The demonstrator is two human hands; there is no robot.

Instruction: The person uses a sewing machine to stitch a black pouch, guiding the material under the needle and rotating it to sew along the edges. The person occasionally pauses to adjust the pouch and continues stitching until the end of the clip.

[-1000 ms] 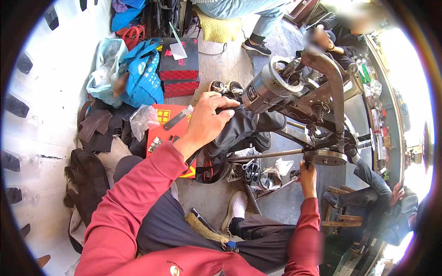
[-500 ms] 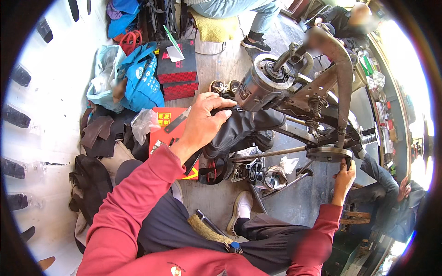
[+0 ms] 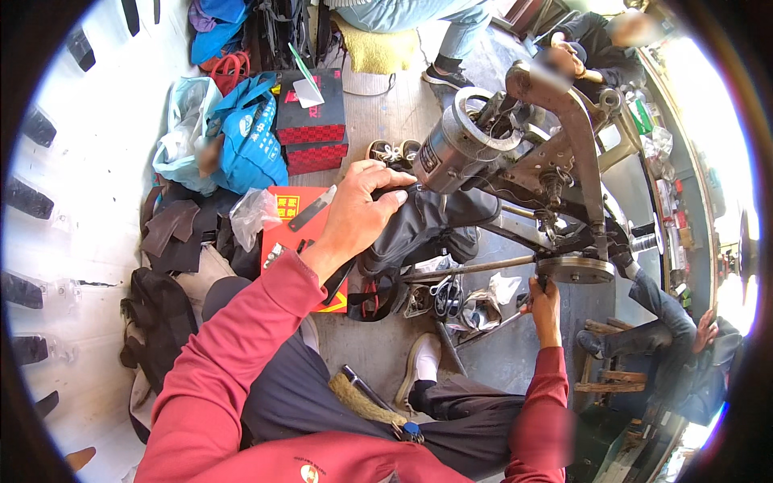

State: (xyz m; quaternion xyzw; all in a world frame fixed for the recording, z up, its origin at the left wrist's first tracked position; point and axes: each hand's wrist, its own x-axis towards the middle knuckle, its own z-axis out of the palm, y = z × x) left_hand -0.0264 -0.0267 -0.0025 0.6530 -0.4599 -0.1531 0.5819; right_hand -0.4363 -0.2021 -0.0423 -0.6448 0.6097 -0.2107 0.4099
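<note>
My left hand (image 3: 360,211) pinches the edge of a black leather piece (image 3: 447,213) between thumb and fingers, close beside the metal head of a hand-cranked sewing machine (image 3: 441,157). The leather drapes below the machine's arm, and its lower part is partly hidden, so I cannot tell its exact kind. Under the left rim of the machine's round wheel (image 3: 581,270), my right hand (image 3: 546,312) is closed around a dark crank handle (image 3: 542,282). Loose thread hangs about the machine's head and spring.
Red-and-black shoe boxes (image 3: 312,121) and a blue bag (image 3: 250,141) stand at the far left. An orange-red box (image 3: 282,233) lies by my left forearm. Shoes and plastic bags (image 3: 483,310) sit beneath the machine. Other people (image 3: 608,40) sit at the back and right.
My right hand has swung left with the crank handle, from the wheel's right side to its left. The machine's lever and cylinder parts have shifted. My left hand stays almost in place.
</note>
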